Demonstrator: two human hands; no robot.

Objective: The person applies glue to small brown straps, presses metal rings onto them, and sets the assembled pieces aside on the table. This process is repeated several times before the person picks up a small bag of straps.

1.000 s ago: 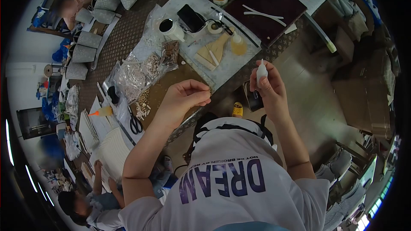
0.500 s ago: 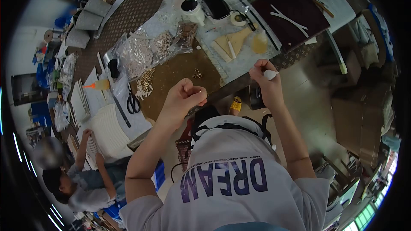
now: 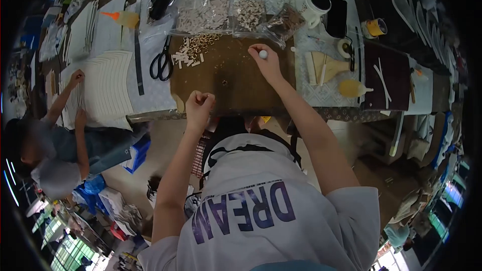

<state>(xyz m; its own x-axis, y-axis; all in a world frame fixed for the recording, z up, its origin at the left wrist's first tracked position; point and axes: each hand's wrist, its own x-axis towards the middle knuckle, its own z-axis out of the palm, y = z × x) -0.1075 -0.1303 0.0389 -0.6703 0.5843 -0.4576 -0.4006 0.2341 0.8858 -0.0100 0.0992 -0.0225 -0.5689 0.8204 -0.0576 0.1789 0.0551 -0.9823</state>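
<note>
My left hand (image 3: 200, 106) is closed in a pinch near the front edge of the brown work board (image 3: 211, 78). Whatever its fingertips hold, if anything, is too small to make out. Over the right part of the board, my right hand (image 3: 267, 62) is wrapped round an object with a white rounded end (image 3: 263, 54); the rest of it is hidden by the fingers. A few tiny gold-coloured pieces (image 3: 224, 83) lie on the board between the hands. Gold metal rings (image 3: 203, 42) and small white strips (image 3: 187, 60) are heaped at its back left.
Black scissors (image 3: 161, 65) lie left of the board. Behind it are bags of small pieces (image 3: 206, 12). To the right are a white mug (image 3: 314, 12), a wooden spatula-like tool (image 3: 331, 68) and a yellowish squeeze bottle (image 3: 353, 88). A co-worker handles pale sheets (image 3: 103, 83) at the left.
The view has swung round toward the table. My right hand has moved from in front of the table's edge to over the board, still gripping the white-ended object. My left hand stays closed.
</note>
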